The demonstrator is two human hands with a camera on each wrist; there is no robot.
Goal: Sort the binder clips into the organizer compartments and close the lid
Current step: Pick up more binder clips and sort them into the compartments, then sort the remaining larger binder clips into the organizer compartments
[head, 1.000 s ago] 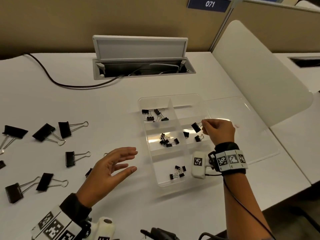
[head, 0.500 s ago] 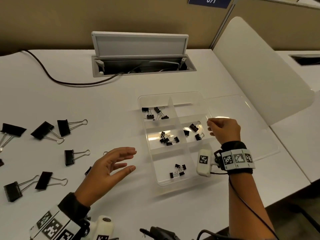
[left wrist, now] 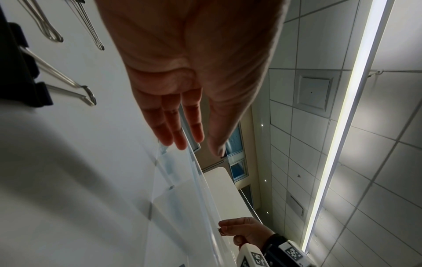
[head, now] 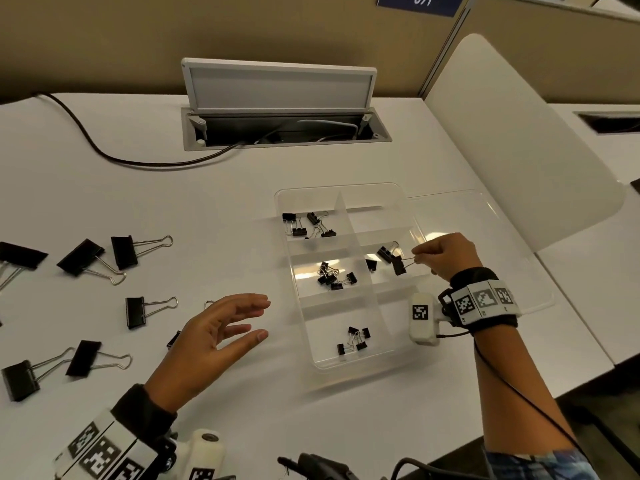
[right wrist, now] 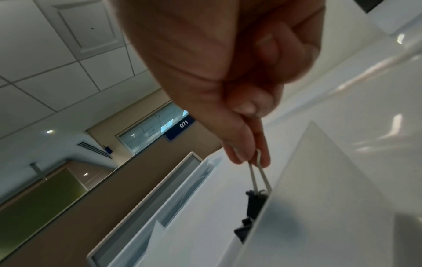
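Observation:
The clear organizer (head: 313, 360) stands on the white table, its lid (head: 485, 237) lying open flat to the right. Small black clips lie in three left compartments (head: 308, 225) and in the middle right one (head: 383, 253). My right hand (head: 417, 256) pinches the wire handles of a small black binder clip (head: 400, 266) in that middle right compartment; the right wrist view shows the hand (right wrist: 253, 160) with the clip (right wrist: 255, 202) hanging below. My left hand (head: 263, 320) hovers open left of the organizer, holding nothing, also in its wrist view (left wrist: 198, 146).
Several large black binder clips (head: 140, 249) lie scattered on the table's left side, one (head: 173, 339) partly under my left hand. A cable hatch (head: 284, 129) with a raised flap sits at the back, with a dark cable (head: 86, 140) running left. A white chair back (head: 519, 150) stands on the right.
A second ago my right hand held a clip over the middle right compartment. Half a second ago that clip lay inside and the hand had drawn back. Now it pinches a clip's handles there.

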